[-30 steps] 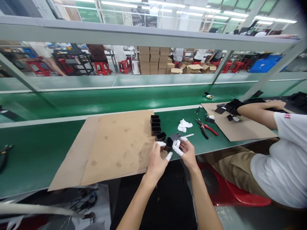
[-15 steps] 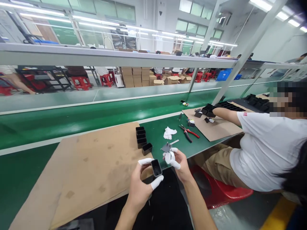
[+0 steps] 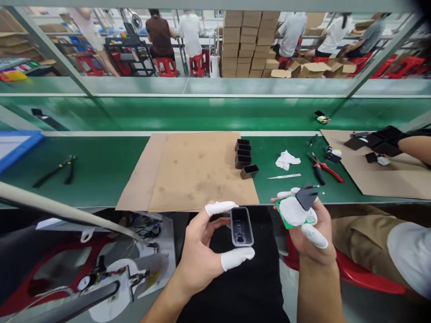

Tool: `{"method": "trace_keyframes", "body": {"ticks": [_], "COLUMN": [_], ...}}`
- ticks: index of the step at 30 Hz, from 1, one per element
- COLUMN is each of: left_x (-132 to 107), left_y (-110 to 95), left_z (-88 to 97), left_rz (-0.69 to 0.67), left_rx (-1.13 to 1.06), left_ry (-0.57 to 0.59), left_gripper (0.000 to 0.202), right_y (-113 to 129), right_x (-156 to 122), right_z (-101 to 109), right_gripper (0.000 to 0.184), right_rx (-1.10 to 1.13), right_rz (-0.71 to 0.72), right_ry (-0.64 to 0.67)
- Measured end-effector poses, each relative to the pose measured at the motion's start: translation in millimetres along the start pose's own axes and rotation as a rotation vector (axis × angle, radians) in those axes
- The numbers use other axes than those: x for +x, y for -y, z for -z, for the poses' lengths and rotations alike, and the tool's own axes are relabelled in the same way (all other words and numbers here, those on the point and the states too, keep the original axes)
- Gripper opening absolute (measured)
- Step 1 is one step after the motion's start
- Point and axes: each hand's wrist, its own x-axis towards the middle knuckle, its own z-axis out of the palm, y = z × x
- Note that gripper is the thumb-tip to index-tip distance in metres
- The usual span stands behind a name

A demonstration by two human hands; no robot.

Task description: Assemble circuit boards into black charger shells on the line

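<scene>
My left hand (image 3: 205, 249), with white finger cots, pinches a small black rectangular plastic case (image 3: 241, 227) by its sides, its open end facing me. To the right, my right hand (image 3: 313, 233) is closed around a green circuit board (image 3: 284, 215) covered by a white rounded part (image 3: 294, 211). A black cap-like piece with metal prongs (image 3: 307, 196) is on top of that assembly. Between the two hands there is a gap. Several black cases (image 3: 243, 152) stand in a row on the cardboard sheet (image 3: 195, 175), beyond my left hand.
On the green bench lie a crumpled white cloth (image 3: 287, 159), a thin pale strip (image 3: 283, 176), red-and-black pliers (image 3: 325, 169) and dark pliers (image 3: 57, 171). A co-worker's arm (image 3: 415, 148) reaches over cardboard at right. A hose (image 3: 77, 215) crosses at left.
My view has swung left and down. The assembly in my right hand has turned, so its green board shows, and it is farther from the case. Both hands keep their holds.
</scene>
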Motion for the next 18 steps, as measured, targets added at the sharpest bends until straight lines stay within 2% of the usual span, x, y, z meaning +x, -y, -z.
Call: {"method": "trace_keyframes", "body": {"ticks": [7,12,16,18], "left_x": [-7.5,-7.4,-3.3,2.5], "left_y": [4.9,22.3,43.8,53.1], "left_z": [8.4,11.3,8.8,10.1], "left_rz": [0.041,0.008,0.205,0.252], "left_rx": [0.008,-0.051,-0.291,-0.315], "left_ry": [-0.038,-0.04,-0.099,-0.113], "left_gripper": [0.07,0.058,0.044,0.038], "right_y": [11.8,7.7,-0.9,-5.4], "right_x": [-8.4,-11.0,-8.3,-7.3], "right_z": [-13.6,-30.6,-54.3,-65.8], "right_gripper": [0.067,0.064,0.055,0.052], "right_rx": [0.068,0.039,-0.2,-0.313], "right_rz": [-0.022,-0.047,-0.033,-0.013], "right_ry": [0.068,0.067,0.009,0.002]}}
